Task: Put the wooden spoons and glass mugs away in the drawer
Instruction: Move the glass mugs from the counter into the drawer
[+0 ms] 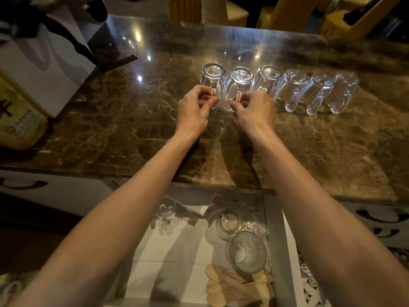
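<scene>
Six glass mugs (pixel 277 87) stand upturned in a row; left fingers (pixel 210 100) and right fingers (pixel 238 104) each pinch one handle.

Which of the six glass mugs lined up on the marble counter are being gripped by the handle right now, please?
The two leftmost: left hand pinches the end mug handle, right hand the second mug. The other four stand untouched.

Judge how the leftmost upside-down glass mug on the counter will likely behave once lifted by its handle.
The leftmost mug is clear glass, so probably rigid and breakable. The left hand pinches only its handle, so it may swing. The second mug stands very close and could clink.
</scene>
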### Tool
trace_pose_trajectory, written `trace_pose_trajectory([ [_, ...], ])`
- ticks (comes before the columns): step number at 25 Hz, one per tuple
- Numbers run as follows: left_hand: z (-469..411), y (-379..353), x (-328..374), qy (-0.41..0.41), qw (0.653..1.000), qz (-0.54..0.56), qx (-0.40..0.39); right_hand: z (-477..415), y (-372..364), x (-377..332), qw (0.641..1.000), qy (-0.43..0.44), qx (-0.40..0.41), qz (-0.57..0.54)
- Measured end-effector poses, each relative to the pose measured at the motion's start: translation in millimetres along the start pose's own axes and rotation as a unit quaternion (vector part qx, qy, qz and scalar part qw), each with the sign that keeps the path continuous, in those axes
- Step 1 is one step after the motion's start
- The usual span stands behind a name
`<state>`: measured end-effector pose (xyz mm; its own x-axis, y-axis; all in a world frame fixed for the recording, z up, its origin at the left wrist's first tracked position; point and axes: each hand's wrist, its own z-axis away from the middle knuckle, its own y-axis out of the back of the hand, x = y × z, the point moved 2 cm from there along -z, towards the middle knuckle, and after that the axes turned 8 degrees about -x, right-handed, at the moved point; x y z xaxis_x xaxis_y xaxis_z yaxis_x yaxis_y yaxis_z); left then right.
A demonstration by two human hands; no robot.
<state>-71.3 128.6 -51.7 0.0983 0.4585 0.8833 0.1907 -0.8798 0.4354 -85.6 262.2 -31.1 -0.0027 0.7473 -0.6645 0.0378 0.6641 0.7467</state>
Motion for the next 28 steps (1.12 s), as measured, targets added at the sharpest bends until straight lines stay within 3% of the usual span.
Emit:
trace_pose_trajectory([
  [13, 68.5, 48.0, 21.0, -0.032, 0.999, -0.003, -0.004, 70.7, 10.3, -18.5, 0.998, 0.057, -0.025, -0.015],
  [28, 196.6, 100.0, 9.3, -0.015, 1.0, 0.01, -0.006, 192.3, -5.1, -22.5, 0.989, 0.118, -0.091, -0.015],
])
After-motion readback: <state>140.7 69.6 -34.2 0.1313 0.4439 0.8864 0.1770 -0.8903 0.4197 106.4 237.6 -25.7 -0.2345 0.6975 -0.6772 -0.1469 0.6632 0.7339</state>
